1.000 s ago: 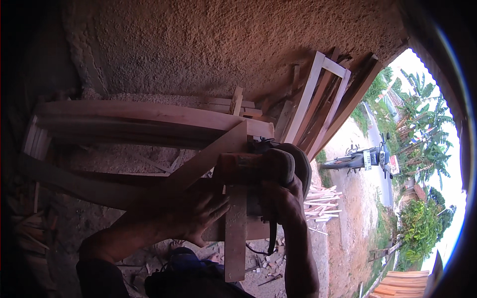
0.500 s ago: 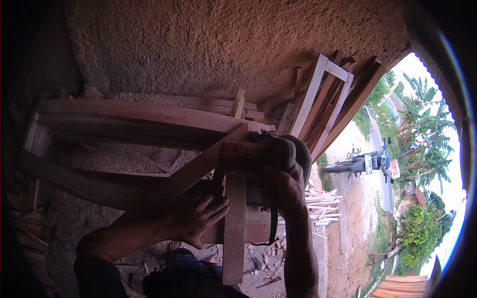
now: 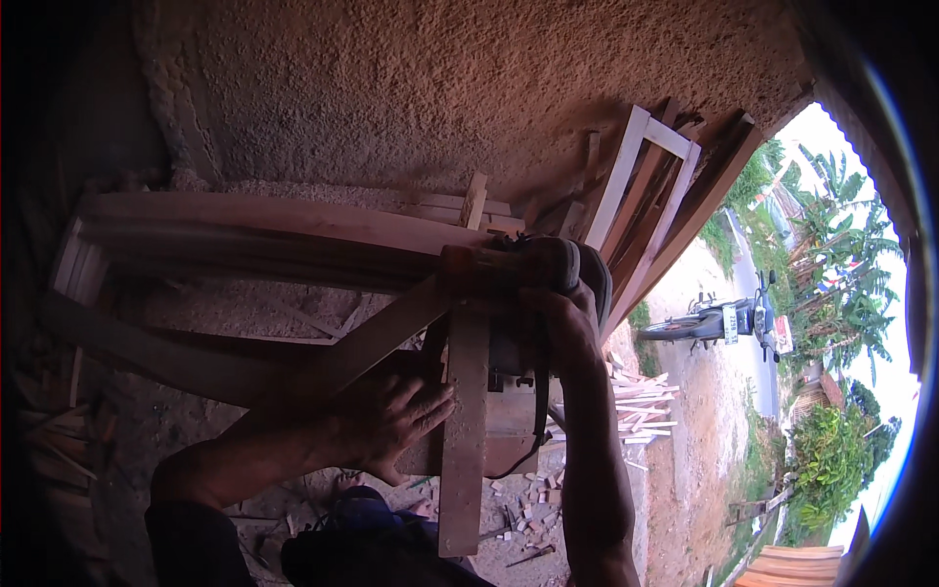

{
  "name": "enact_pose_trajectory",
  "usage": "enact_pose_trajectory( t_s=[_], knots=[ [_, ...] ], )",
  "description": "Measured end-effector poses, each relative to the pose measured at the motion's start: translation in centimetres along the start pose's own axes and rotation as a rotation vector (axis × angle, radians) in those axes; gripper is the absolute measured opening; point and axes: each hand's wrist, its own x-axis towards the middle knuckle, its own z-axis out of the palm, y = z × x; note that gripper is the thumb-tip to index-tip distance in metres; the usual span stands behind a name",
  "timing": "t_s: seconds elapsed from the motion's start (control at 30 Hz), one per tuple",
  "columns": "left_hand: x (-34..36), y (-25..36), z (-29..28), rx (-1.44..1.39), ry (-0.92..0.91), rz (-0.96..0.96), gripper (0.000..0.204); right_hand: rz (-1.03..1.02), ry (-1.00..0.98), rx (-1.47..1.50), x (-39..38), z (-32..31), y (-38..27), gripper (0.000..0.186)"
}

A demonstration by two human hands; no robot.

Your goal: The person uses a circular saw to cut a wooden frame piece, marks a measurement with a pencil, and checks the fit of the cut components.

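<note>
My right hand (image 3: 562,315) grips a dark power tool (image 3: 514,262) with a short cord hanging down, at the near side of a large wooden frame (image 3: 264,210). The tool covers one end of a diagonal board (image 3: 377,338) that crosses the frame. A narrow upright-lying board (image 3: 462,489) extends from under the tool toward me. My left hand (image 3: 396,430) lies with fingers spread against the wood just left of this board. The tool's underside and what it touches are hidden.
A rough wall (image 3: 411,88) stands behind. Pale frames and planks (image 3: 626,176) lean on it. Scrap sticks (image 3: 636,401) and small offcuts (image 3: 533,499) lie on the ground. At right, a parked motorbike (image 3: 704,323) and sawn boards (image 3: 787,565) are outside.
My right hand and the power tool have moved away from me, up in the picture, along the boards. My left hand has stayed nearly in place.
</note>
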Motion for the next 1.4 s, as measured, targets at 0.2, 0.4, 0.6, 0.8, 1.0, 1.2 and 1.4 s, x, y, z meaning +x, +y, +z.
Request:
enact_pose_trajectory(
  t_s=[0.2, 0.4, 0.6, 0.8, 1.0, 1.2, 1.4],
  knots=[
    [-0.1, 0.0, 0.2, 0.006, 0.019, 0.006, 0.129, -0.009, -0.021, -0.027, 2.2, 0.2, -0.2, 0.028],
    [0.0, 0.0, 0.4, 0.001, 0.05, 0.013, 0.126, -0.026, -0.068, 0.028, 3.3, 0.1, -0.6, 0.027],
    [0.1, -0.1, 1.0, -0.038, 0.076, 0.014, 0.126, -0.074, -0.071, 0.012, 4.5, 0.1, -0.6, 0.031],
    [0.2, 0.0, 0.8, -0.045, -0.005, -0.003, 0.129, -0.124, -0.121, 0.029, 5.9, -0.1, -0.2, 0.033],
    [0.3, -0.1, 1.3, -0.105, -0.009, 0.002, 0.128, -0.123, -0.11, -0.034, 6.6, -0.3, -0.9, 0.033],
    [0.3, -0.2, 2.0, -0.146, -0.015, -0.003, 0.13, -0.072, -0.046, -0.083, 7.4, 0.0, -1.4, 0.033],
    [0.3, 0.0, 1.6, -0.047, 0.084, 0.002, 0.128, -0.097, -0.006, -0.133, 8.1, 0.0, -0.9, 0.028]
  ],
)
